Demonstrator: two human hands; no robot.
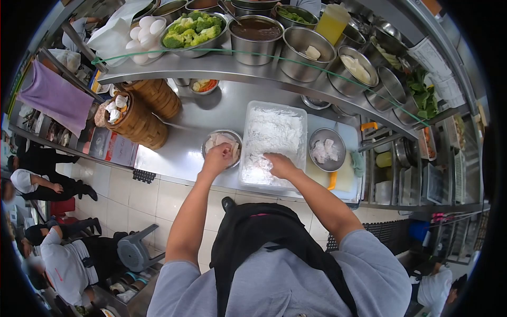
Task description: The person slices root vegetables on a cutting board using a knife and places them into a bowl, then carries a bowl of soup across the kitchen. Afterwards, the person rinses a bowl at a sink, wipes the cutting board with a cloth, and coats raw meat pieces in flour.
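My left hand (219,158) is over a metal bowl (205,150) of pale raw pieces (217,139), its fingers curled together on something I cannot make out. A white plastic tub (304,127) of white powder (274,127) stands just right of that bowl. In the powder near the tub's front right, my right hand (281,166) has its fingertips down, with what they hold, if anything, hidden. Right of the tub, a second metal bowl (342,161) holds powder-coated pieces (324,150) on a pale board (346,182).
Above the counter a metal shelf (211,66) carries broccoli (193,31), eggs (148,31), a pot of brown sauce (256,29) and several steel containers. Bamboo steamers (138,122) stand at left. An orange handle (332,180) lies at the board's front edge. Other people (66,264) are at lower left.
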